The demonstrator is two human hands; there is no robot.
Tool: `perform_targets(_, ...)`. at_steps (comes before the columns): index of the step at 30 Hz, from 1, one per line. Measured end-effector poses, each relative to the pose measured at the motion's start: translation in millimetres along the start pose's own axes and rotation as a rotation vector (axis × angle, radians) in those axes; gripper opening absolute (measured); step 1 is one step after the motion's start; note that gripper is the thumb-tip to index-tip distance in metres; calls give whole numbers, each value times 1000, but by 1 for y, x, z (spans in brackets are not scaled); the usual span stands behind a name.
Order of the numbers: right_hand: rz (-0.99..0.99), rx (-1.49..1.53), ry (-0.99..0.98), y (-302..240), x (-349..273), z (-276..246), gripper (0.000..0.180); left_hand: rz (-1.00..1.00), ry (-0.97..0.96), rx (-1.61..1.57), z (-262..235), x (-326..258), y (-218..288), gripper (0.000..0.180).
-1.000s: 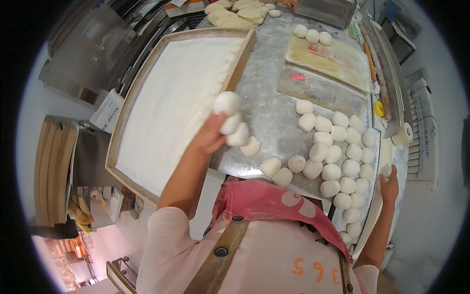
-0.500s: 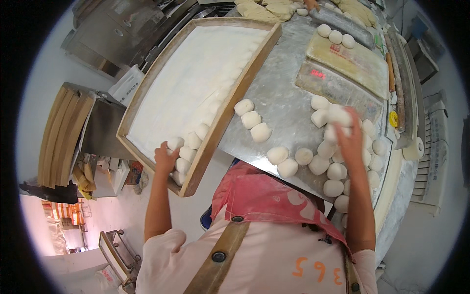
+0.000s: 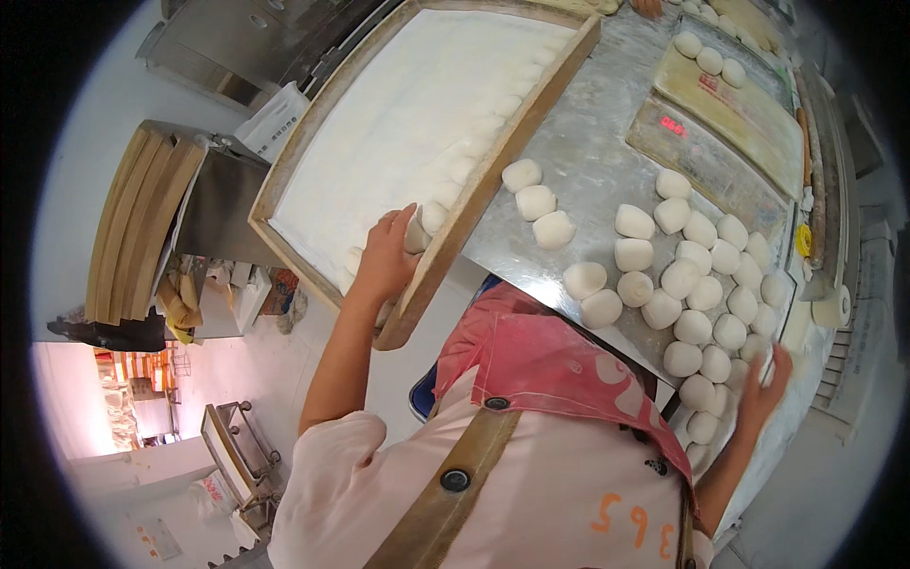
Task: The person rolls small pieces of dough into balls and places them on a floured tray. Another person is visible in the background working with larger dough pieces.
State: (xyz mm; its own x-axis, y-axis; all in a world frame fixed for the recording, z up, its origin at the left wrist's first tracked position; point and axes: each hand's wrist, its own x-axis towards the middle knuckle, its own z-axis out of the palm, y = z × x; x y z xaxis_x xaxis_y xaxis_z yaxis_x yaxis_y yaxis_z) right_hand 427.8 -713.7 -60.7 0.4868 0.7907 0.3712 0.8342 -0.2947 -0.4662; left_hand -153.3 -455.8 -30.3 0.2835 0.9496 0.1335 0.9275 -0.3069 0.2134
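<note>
Head view: at centre-left, the left hand curved against a dough ball inside the wooden tray, whose rim apparently kept the row aligned. At lower right, the right hand bordered clustered dough balls, seemingly containing them. Neither hand's grip could be confirmed.
</note>
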Motion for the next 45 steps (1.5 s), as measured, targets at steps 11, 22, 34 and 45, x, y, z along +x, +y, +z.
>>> perform_targets(11,971,60,-11,85,-197,-100,60,-186,-241,-69,16,41,-20,70)
perform_targets(22,752,-527,-120,54,-149,-73,50,356,-64,-226,-20,89,50,61)
perform_targets(34,652,-273,-67,34,-153,-75,36,945,-573,7,56,175,114,89)
perform_targets(45,487,-408,-163,74,-60,-41,62,839,-371,91,53,120,136,80)
